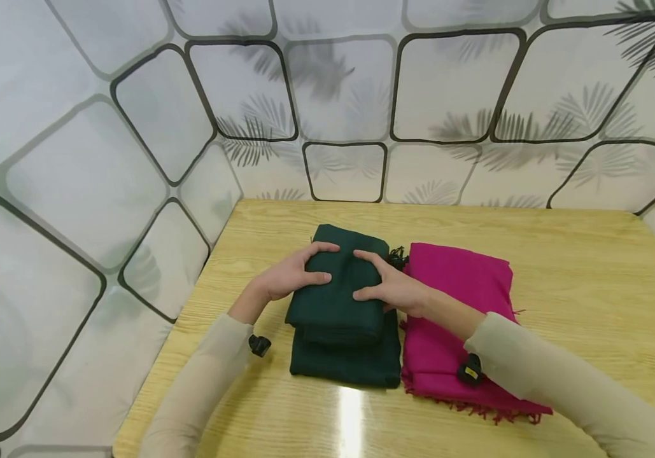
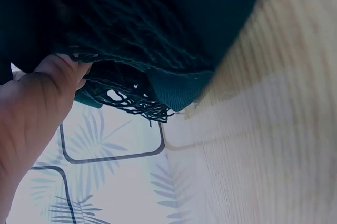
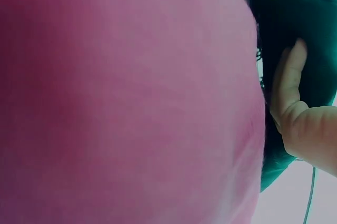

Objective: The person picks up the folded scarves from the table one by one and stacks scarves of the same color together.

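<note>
A dark green folded scarf (image 1: 341, 312) lies on the table in the head view, its thick upper fold resting over a flatter lower layer. My left hand (image 1: 288, 273) grips its left side, thumb and forefinger on top. On the opposite side my right hand (image 1: 400, 289) holds it the same way. The other fingers of both hands are mostly hidden along the sides. Netted fringe (image 2: 137, 56) hangs near the left hand in the left wrist view. Close beside the right hand lies a folded magenta scarf (image 1: 459, 270), partly under my right forearm; it fills much of the right wrist view.
The pale wooden table (image 1: 591, 286) extends to the right of the magenta scarf. A patterned white curtain (image 1: 344, 95) stands along the back and left edges. Magenta fringe (image 1: 499, 413) spreads toward the front. Small black cameras (image 1: 260, 345) sit at both wrists.
</note>
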Demonstrator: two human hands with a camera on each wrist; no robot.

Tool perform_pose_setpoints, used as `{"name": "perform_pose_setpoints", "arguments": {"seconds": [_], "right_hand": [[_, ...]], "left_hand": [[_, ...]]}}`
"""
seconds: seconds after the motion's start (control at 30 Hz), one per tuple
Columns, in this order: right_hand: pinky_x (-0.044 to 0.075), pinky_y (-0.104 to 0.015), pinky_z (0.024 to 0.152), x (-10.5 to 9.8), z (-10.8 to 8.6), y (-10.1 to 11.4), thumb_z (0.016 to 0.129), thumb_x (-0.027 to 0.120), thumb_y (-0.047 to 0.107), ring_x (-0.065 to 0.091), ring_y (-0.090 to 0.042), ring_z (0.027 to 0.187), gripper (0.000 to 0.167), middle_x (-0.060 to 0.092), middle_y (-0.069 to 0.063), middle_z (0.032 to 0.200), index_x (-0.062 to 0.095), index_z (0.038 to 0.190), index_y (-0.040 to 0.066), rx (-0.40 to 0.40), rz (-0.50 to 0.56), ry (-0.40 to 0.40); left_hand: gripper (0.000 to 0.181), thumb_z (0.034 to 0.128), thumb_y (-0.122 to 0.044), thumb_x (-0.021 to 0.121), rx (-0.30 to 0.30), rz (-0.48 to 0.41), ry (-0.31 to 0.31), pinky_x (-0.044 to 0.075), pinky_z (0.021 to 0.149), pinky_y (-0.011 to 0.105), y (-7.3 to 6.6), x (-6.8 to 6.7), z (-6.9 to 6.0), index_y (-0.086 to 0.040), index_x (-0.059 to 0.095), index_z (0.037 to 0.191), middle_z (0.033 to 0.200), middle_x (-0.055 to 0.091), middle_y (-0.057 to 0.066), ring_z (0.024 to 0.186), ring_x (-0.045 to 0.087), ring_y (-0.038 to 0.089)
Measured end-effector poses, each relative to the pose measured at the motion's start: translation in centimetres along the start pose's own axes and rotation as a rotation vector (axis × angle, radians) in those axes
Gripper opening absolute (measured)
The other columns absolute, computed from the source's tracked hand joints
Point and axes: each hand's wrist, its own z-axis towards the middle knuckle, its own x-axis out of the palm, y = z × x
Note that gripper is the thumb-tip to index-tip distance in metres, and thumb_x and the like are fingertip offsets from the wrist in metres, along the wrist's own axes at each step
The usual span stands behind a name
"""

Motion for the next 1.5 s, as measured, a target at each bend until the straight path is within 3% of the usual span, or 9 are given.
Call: {"name": "perform_pose_setpoints", "arguments": {"seconds": [0.4,0.73,0.87,1.03,1.1,1.2,1.27,1.33,1.5], "right_hand": [[0.057,-0.047,0.084,0.9,-2.2,-1.6,0.092,0.07,0.01,0.063,-0.031,0.11,0.083,0.034,-0.021,0.147,0.019,0.156,0.02,0.028,0.014,0.123],[0.057,-0.046,0.082,0.6,-3.1,-3.0,0.091,0.07,0.004,0.063,-0.03,0.108,0.08,0.04,-0.024,0.141,0.022,0.154,0.016,0.063,-0.015,0.096],[0.058,-0.045,0.08,0.3,-3.2,-3.5,0.09,0.069,0.003,0.064,-0.03,0.104,0.08,0.044,-0.026,0.134,0.022,0.154,0.015,0.07,-0.018,0.093],[0.057,-0.045,0.081,0.6,-2.9,-3.8,0.091,0.069,0.003,0.06,-0.031,0.11,0.079,0.037,-0.024,0.142,0.022,0.153,0.015,0.062,-0.018,0.108],[0.057,-0.042,0.08,0.9,-3.0,-3.7,0.091,0.069,0.004,0.062,-0.028,0.104,0.079,0.038,-0.022,0.141,0.021,0.153,0.013,0.044,-0.059,0.108],[0.054,-0.034,0.073,1.0,-3.7,-3.4,0.091,0.07,0.01,0.062,-0.02,0.08,0.079,0.057,-0.02,0.113,0.022,0.154,0.013,0.009,-0.219,0.101],[0.051,-0.032,0.071,1.0,-4.6,-3.1,0.091,0.071,0.015,0.061,-0.018,0.074,0.08,0.059,-0.015,0.104,0.022,0.155,0.012,-0.025,-0.349,0.104],[0.05,-0.032,0.074,0.8,-5.4,-2.8,0.091,0.071,0.019,0.062,-0.018,0.082,0.08,0.06,-0.014,0.106,0.023,0.155,0.013,-0.044,-0.449,0.104],[0.052,-0.039,0.093,0.1,-7.2,-3.0,0.093,0.069,0.022,0.055,-0.026,0.118,0.075,0.042,-0.011,0.144,0.027,0.155,0.014,-0.094,-0.552,0.125]], "left_hand": [[0.06,0.0956,-0.023,0.068,-0.016,0.127,0.055,0.039,0.108,0.047,0.4,0.8,-2.6,-0.024,0.04,0.149,0.154,0.035,0.005,0.136,0.042,0.025],[0.064,0.0978,-0.027,0.065,-0.053,0.25,0.157,0.038,0.108,0.048,0.7,1.5,-2.7,-0.023,0.032,0.152,0.153,0.036,0.01,0.135,0.044,0.026],[0.064,0.098,-0.028,0.065,-0.086,0.373,0.137,0.039,0.107,0.047,0.6,1.9,-2.6,-0.021,0.032,0.153,0.152,0.037,0.013,0.133,0.044,0.028],[0.067,0.0986,-0.033,0.063,-0.184,0.529,0.042,0.04,0.105,0.051,0.0,3.0,-3.4,-0.022,0.029,0.155,0.15,0.03,0.025,0.128,0.046,0.036],[0.072,0.0986,-0.038,0.061,-0.226,0.548,0.035,0.039,0.106,0.053,-0.2,3.5,-3.8,-0.023,0.023,0.158,0.151,0.024,0.029,0.13,0.046,0.04],[0.083,0.0959,-0.047,0.062,-0.258,0.557,0.07,0.037,0.108,0.055,-0.3,4.1,-4.3,-0.025,0.014,0.16,0.154,0.019,0.03,0.135,0.04,0.045],[0.093,0.0917,-0.053,0.065,-0.269,0.575,0.099,0.036,0.108,0.057,-0.3,4.5,-4.5,-0.026,0.009,0.161,0.156,0.015,0.03,0.136,0.034,0.047],[0.1,0.0879,-0.056,0.069,-0.272,0.589,0.114,0.036,0.106,0.059,-0.2,4.8,-4.6,-0.027,0.006,0.161,0.157,0.012,0.03,0.137,0.03,0.048],[0.108,0.0836,-0.054,0.074,-0.275,0.589,0.091,0.037,0.104,0.059,0.1,5.4,-4.6,-0.029,0.004,0.161,0.159,0.007,0.029,0.138,0.024,0.049]]}}
